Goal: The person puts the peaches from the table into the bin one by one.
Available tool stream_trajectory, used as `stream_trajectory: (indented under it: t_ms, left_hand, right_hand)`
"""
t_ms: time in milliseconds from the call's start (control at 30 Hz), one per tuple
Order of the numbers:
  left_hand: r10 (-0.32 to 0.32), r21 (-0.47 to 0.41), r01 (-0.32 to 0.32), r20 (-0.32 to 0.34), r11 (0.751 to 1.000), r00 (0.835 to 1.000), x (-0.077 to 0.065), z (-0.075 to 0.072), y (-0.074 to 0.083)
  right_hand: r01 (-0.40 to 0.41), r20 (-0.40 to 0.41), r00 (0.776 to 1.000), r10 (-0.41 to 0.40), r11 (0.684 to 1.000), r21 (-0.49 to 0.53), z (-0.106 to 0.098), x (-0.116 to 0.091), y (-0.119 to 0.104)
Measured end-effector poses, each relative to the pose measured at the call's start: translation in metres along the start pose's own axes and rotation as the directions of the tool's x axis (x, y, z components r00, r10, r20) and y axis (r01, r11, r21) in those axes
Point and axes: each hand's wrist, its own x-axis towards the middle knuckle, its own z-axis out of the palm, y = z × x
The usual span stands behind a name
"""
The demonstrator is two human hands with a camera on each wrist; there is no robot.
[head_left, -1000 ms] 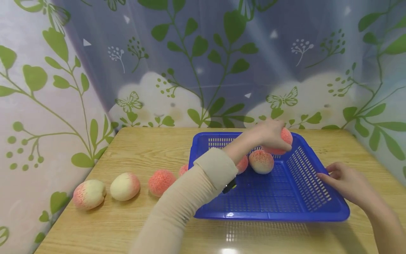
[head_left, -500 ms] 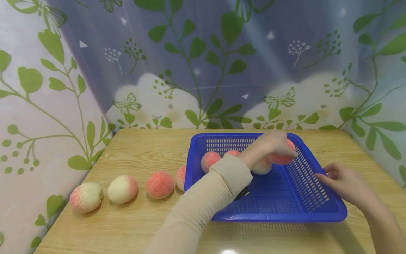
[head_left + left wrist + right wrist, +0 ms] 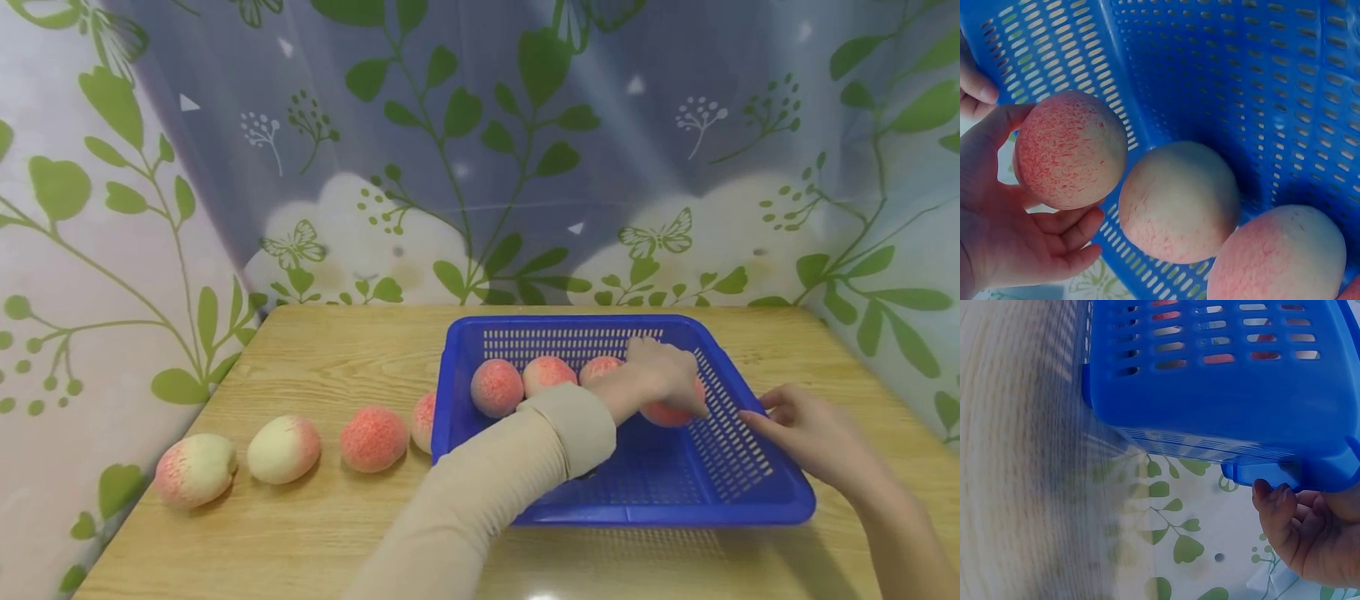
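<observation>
My left hand [image 3: 663,375], reaching across from a beige sleeve, grips a pink-and-cream peach [image 3: 1072,150] low inside the blue plastic basket [image 3: 637,514], near its right wall. In the left wrist view the thumb and fingers curl round this peach. A paler peach [image 3: 1179,203] sits close beside it, with another peach [image 3: 1279,256] beyond. In the head view, the basket's back row shows a reddish peach [image 3: 497,388] and a lighter peach [image 3: 550,375], partly behind the arm. My right hand [image 3: 817,433] holds the basket's right rim, thumb on top and fingers below.
On the wooden table [image 3: 337,533], left of the basket, lie a cream peach [image 3: 197,471], a yellowish peach [image 3: 283,450] and a red peach [image 3: 375,439]. One more peach [image 3: 423,422] is half hidden behind the basket's left side. A leaf-patterned curtain [image 3: 420,167] stands behind the table.
My left hand has lowered the peach from above the back rim into the basket, moving slightly right and toward me. The right hand keeps its hold on the rim.
</observation>
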Motion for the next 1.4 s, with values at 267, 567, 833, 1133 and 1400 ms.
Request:
stream_trajectory:
  t_ms: [267,567,833,1133,1400]
  left_hand:
    - [-0.021,0.053,0.022,-0.007,0.998,1.000,0.006,0.012,0.008]
    - [-0.024,0.087,0.022,0.026,0.996,0.999,0.008,0.024,0.017]
    - [-0.009,0.123,0.007,0.012,0.992,1.000,0.007,0.036,0.020]
    - [0.045,0.108,-0.044,-0.009,0.993,0.999,0.007,0.031,0.007]
    - [0.196,0.139,-0.212,0.122,0.967,0.973,0.008,0.024,-0.006]
  right_hand:
    - [-0.002,0.004,1.000,0.002,1.000,0.027,0.003,-0.002,0.001]
    - [-0.009,0.012,1.000,0.009,1.000,0.026,0.003,-0.003,0.001]
    - [-0.015,0.016,1.000,0.015,0.999,0.033,0.006,-0.005,0.002]
    - [0.021,-0.012,1.000,-0.021,0.999,0.048,0.006,-0.001,0.002]
    - [0.024,-0.009,1.000,-0.024,0.999,0.043,0.003,0.000,0.001]
